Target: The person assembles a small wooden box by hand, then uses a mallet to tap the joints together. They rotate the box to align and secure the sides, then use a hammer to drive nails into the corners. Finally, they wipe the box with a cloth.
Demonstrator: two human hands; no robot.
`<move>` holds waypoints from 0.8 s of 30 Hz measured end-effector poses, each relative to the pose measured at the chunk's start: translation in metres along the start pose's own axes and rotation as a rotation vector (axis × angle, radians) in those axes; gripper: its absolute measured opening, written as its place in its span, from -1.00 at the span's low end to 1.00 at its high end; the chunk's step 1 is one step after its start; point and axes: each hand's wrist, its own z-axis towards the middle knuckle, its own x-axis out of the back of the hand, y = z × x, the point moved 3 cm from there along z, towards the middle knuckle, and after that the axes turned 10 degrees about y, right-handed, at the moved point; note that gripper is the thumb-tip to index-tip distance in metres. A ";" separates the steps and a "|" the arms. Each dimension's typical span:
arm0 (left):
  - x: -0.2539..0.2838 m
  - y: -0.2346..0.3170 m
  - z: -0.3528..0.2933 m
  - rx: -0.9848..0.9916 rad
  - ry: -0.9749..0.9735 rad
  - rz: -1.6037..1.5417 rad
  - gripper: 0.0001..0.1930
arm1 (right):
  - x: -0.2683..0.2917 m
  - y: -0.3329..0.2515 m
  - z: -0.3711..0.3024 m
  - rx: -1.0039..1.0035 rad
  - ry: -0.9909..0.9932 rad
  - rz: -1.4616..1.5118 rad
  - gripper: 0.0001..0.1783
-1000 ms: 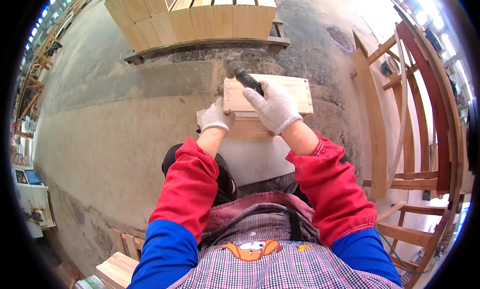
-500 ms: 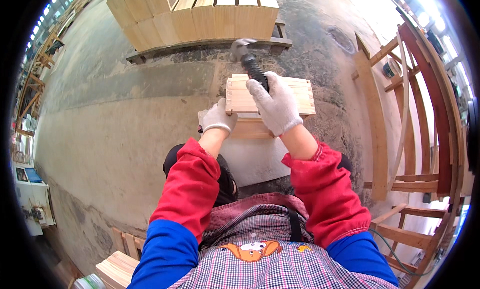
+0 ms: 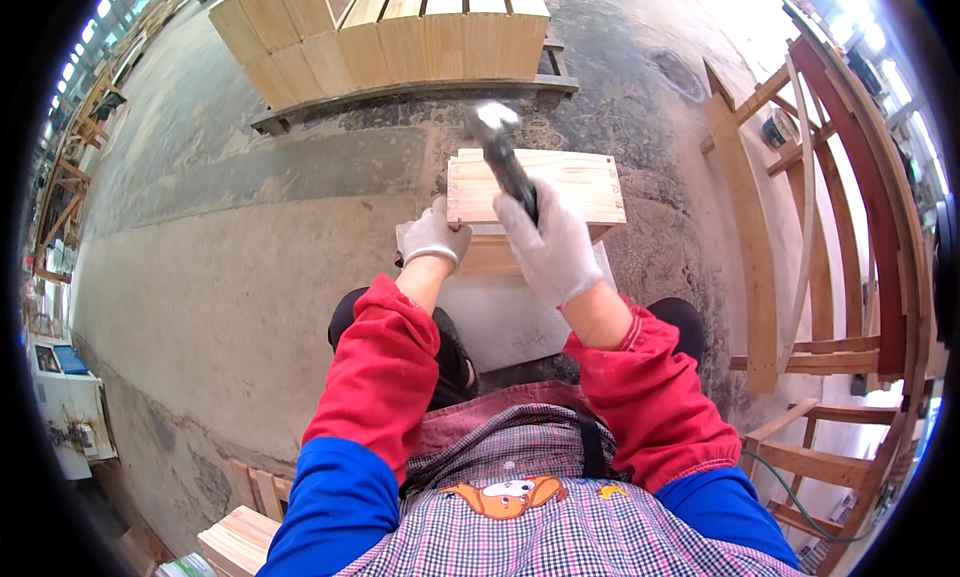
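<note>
Hammer (image 3: 506,165), one; hands (image 3: 553,245), two

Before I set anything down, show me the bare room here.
Broad bare floor left of the left grip, this side of the wood stack; a narrower strip between the wooden box and the timber frame. Crowded: the box, beneath hammer and right grip.

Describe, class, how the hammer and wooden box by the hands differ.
The hammer has a dark handle; the wooden box is pale. The hammer is slim, the wooden box broad and rectangular. The right hand grips the hammer, while the left hand touches the wooden box's left end. Gloved hands touch both.
</note>
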 end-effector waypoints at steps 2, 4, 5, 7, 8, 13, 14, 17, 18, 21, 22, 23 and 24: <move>0.000 0.002 -0.001 -0.012 0.005 0.003 -0.51 | -0.005 0.030 -0.018 -0.034 -0.035 -0.204 -0.60; 0.003 0.002 0.000 -0.008 -0.017 0.006 -0.47 | 0.002 0.046 -0.027 -0.058 -0.068 -0.232 -0.58; 0.005 0.002 0.001 0.001 -0.044 0.009 -0.44 | 0.007 0.050 -0.031 -0.073 -0.087 -0.245 -0.58; 0.005 -0.001 -0.002 0.004 -0.068 0.001 -0.36 | 0.018 0.053 -0.031 -0.046 -0.044 -0.206 -0.65; 0.006 -0.001 -0.001 -0.009 -0.056 -0.012 -0.31 | 0.025 0.052 -0.032 -0.086 -0.026 -0.117 -0.64; 0.009 -0.009 0.000 -0.188 0.003 -0.175 -0.16 | 0.070 0.048 -0.045 -0.111 0.146 0.074 -0.68; 0.010 -0.013 0.003 -0.169 -0.038 -0.336 -0.17 | 0.075 0.055 -0.045 -0.136 0.141 0.058 -0.67; 0.015 -0.023 0.009 -0.068 -0.136 -0.709 -0.18 | 0.085 0.096 -0.043 -0.204 0.062 -0.073 -0.62; 0.020 -0.023 0.011 -0.003 -0.133 -0.763 -0.19 | 0.089 0.104 -0.044 -0.218 0.036 -0.076 -0.61; 0.023 -0.028 0.022 -0.061 -0.065 -0.703 -0.20 | 0.089 0.109 -0.046 -0.295 -0.013 -0.006 -0.65; 0.021 -0.027 0.030 -0.106 -0.040 -0.655 -0.19 | 0.089 0.109 -0.045 -0.319 -0.014 0.027 -0.67; 0.022 -0.026 0.036 -0.157 -0.019 -0.602 -0.19 | 0.087 0.112 -0.045 -0.346 -0.008 0.063 -0.68; 0.031 -0.014 0.036 -0.145 -0.053 -0.594 -0.18 | 0.087 0.117 -0.045 -0.335 0.001 0.091 -0.69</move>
